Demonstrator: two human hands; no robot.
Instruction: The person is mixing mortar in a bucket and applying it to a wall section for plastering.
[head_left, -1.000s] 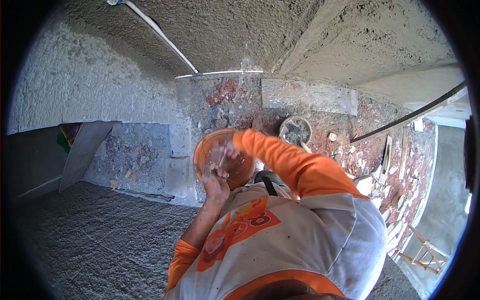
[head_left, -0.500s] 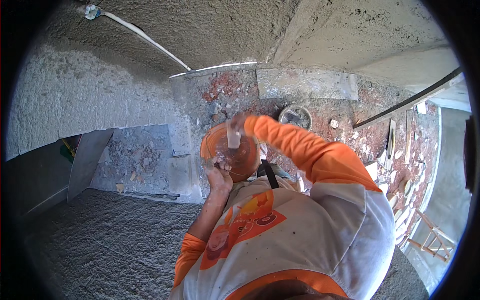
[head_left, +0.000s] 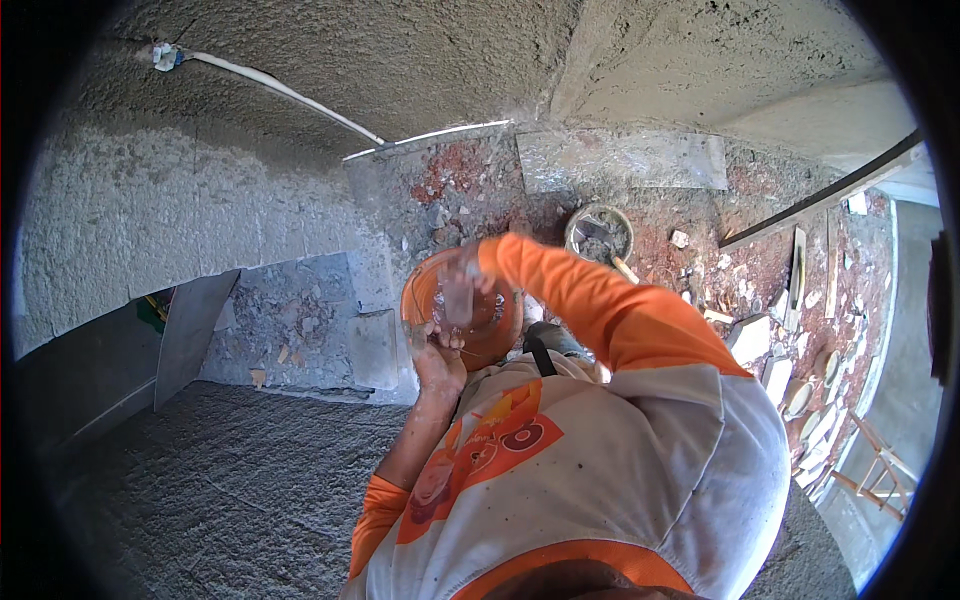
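Rubble-strewn floor: left hand (head_left: 437, 362) grips orange bowl (head_left: 462, 318); right hand (head_left: 460, 290) dips inside, its grip unclear.

Orange bucket (head_left: 480, 320), round, open mouth upward, rim and inside smeared grey with mortar. Held at its near rim, just in front of the white-and-orange shirt (head_left: 600, 470), well short of the second, mortar-caked bucket (head_left: 598, 232) on the rubble beyond.

No packages, labels, signs or screens appear anywhere in this view of a rough-plastered room with a rubble-strewn floor; the only printed graphic visible is an orange-and-yellow emblem (head_left: 478, 452) on the front of the person's pale shirt.
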